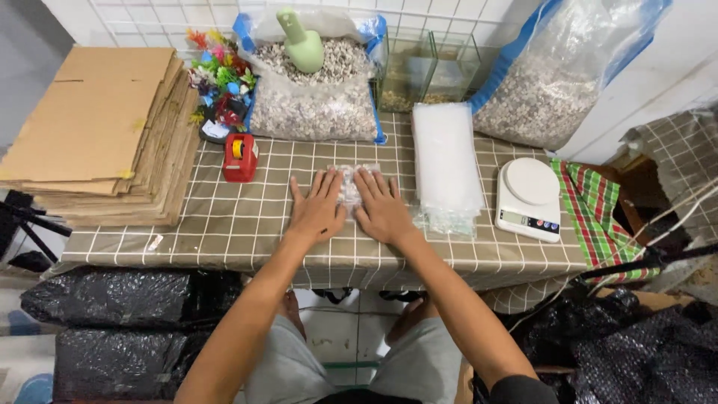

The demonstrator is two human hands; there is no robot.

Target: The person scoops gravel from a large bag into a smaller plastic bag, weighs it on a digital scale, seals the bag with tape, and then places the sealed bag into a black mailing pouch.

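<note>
1. Both hands lie flat, palms down, fingers spread slightly and gripping nothing. The left hand (318,209) and right hand (383,208) press side by side on a small clear plastic bag of pale gravel (350,183), which lies on the desk (224,217) with its brown checked cloth.
2. The small bag sits just left of the stack of clear flat plastic bags (446,158), which serves as the landmark here. Only its middle strip and far edge show between the hands.
3. As far as the visible part tells, the bag's long axis runs across the desk, left to right, and it lies flat. Which end is its mouth cannot be told.
4. To flatten it well, I judge the palms should press evenly and sweep outward from the middle, so the gravel spreads level and air escapes rather than bunching at one side.
5. Right of the stack stands a white digital kitchen scale (529,198). Well left of it is a red tape dispenser (240,157). Behind and left of it, an open sack of gravel (314,97) holds a pale green plastic scoop (301,41).
</note>
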